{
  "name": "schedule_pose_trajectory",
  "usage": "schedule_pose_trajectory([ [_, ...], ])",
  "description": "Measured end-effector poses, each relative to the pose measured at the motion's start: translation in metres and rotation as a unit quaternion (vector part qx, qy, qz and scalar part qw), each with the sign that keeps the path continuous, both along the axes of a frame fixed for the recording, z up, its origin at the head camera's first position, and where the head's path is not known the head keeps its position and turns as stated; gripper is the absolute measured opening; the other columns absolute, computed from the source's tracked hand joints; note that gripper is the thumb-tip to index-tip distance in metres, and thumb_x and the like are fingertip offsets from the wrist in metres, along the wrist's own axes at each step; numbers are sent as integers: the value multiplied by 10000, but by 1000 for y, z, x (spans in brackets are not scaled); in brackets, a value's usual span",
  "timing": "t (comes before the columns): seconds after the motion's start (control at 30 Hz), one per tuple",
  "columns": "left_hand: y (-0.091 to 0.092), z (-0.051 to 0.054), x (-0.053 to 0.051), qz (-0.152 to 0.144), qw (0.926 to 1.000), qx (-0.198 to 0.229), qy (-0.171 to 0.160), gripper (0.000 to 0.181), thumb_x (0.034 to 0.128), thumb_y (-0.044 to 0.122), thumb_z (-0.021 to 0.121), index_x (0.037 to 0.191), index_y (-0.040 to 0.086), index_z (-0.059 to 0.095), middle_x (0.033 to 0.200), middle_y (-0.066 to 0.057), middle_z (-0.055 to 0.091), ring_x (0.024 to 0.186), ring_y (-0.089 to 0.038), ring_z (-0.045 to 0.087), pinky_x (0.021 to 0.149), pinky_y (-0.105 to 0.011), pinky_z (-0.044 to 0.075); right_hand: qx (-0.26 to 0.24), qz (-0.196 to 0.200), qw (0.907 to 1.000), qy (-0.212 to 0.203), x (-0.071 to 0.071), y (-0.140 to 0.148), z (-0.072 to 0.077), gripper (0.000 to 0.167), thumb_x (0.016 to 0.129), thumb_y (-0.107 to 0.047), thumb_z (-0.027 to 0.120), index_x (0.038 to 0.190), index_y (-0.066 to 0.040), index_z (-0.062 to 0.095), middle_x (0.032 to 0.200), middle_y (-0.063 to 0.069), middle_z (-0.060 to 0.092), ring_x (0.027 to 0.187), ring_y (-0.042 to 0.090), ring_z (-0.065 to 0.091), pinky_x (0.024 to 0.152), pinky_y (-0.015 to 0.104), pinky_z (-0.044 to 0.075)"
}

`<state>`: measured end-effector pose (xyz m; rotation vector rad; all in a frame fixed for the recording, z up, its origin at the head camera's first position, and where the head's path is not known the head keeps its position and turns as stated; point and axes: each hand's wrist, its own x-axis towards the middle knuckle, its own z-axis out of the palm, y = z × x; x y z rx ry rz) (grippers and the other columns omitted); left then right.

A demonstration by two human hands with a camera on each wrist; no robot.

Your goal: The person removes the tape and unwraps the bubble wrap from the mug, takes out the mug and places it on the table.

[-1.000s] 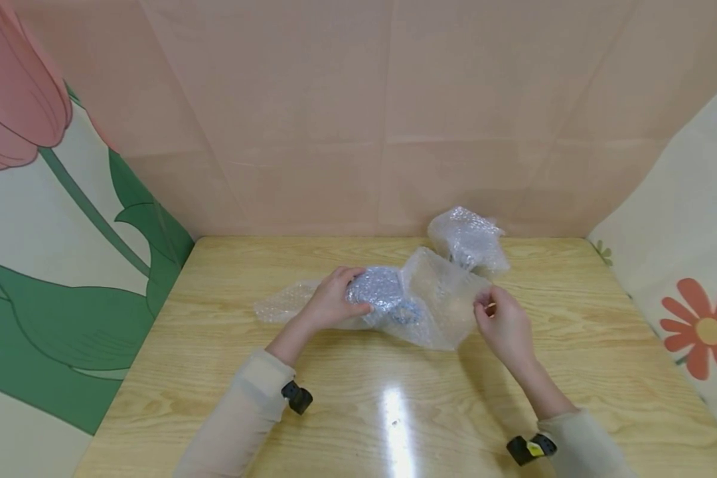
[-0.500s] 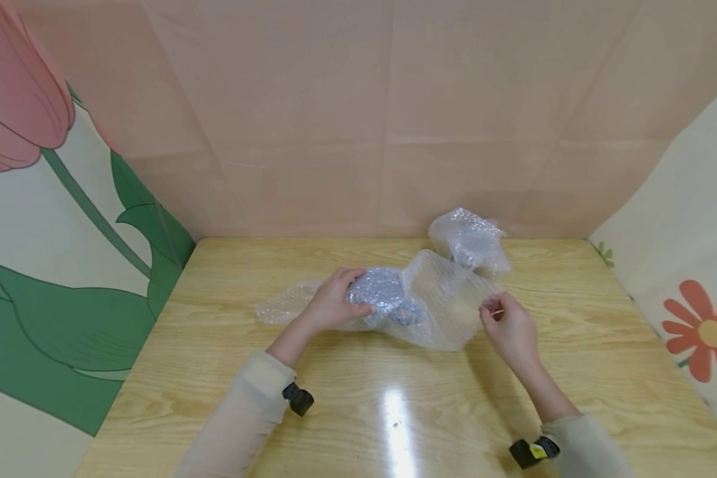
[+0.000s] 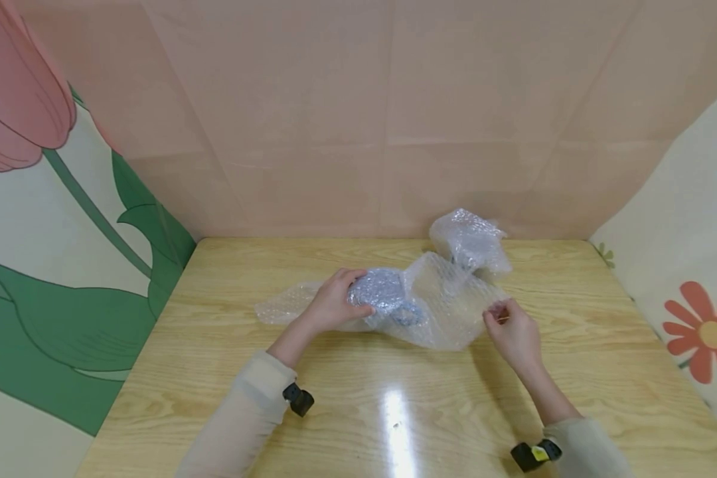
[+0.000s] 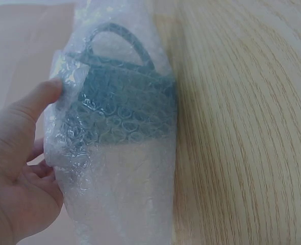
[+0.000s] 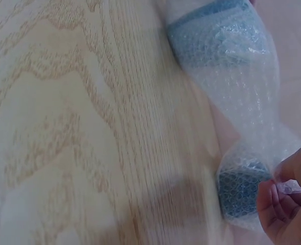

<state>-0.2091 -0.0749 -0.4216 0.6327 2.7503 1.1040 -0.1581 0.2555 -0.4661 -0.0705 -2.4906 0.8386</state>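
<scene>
A blue cup with a looped handle (image 4: 125, 41) lies inside bubble wrap (image 3: 448, 305) on the table. Around the wrapped cup (image 3: 376, 289) the left hand (image 3: 333, 302) curls, thumb on the near side; the left wrist view shows its thumb against the plastic, with the other fingers partly hidden behind. The right hand (image 3: 515, 332) pinches the right end of the wrap between thumb and fingers, holding it stretched out from the cup. In the right wrist view, that hand (image 5: 291, 199) has the wrap's edge at its fingertips.
A second bubble-wrapped bundle (image 3: 471, 240) stands at the table's back edge, close behind the loose wrap; blue shows through it (image 5: 240, 191) in the right wrist view. A loose tail of wrap (image 3: 285, 304) lies left of the left hand. A pink cloth (image 3: 334, 133) hangs behind the wooden table (image 3: 239, 265).
The right hand has moved a little to the right and nearer the person, drawing the wrap's end with it. The left hand and the cup have hardly moved.
</scene>
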Motion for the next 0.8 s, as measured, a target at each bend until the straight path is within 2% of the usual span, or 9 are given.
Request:
schedule_pose_trajectory([
  [0.13, 0, 1, 0, -5, 10000, 6, 1, 754, 753, 359, 746, 1379, 113, 404, 1271, -81, 485, 1140, -235, 492, 975, -380, 432, -127, -139, 9996, -212, 0, 1, -2, 55, 781, -48, 642, 815, -28, 603, 733, 109, 661, 630, 63, 555, 507, 63, 367],
  [0.3, 0, 1, 1, 0, 10000, 33, -33, 756, 756, 363, 743, 1384, 122, 399, 1270, -72, 483, 1130, -226, 494, 959, -376, 444, -305, -307, 9976, -542, 1, 2, -1, 97, 813, -104, 625, 868, -26, 607, 771, 131, 672, 572, -109, 442, 492, 81, 372],
  [0.5, 0, 3, 1, -9, 10000, 30, -24, 763, 752, 358, 746, 1385, 117, 396, 1267, -77, 486, 1127, -230, 497, 961, -379, 443, -367, -466, 9947, -845, 2, 5, 1, 114, 826, -146, 618, 876, -45, 602, 791, 122, 669, 537, -108, 431, 488, 118, 380],
  [0.8, 0, 1, 1, 6, 10000, -16, -7, 763, 755, 361, 742, 1388, 117, 393, 1270, -69, 484, 1132, -223, 494, 967, -371, 440, -305, -510, 9945, -868, 1, 7, -1, 104, 823, -146, 622, 861, -51, 601, 779, 110, 662, 535, -89, 428, 481, 141, 375],
])
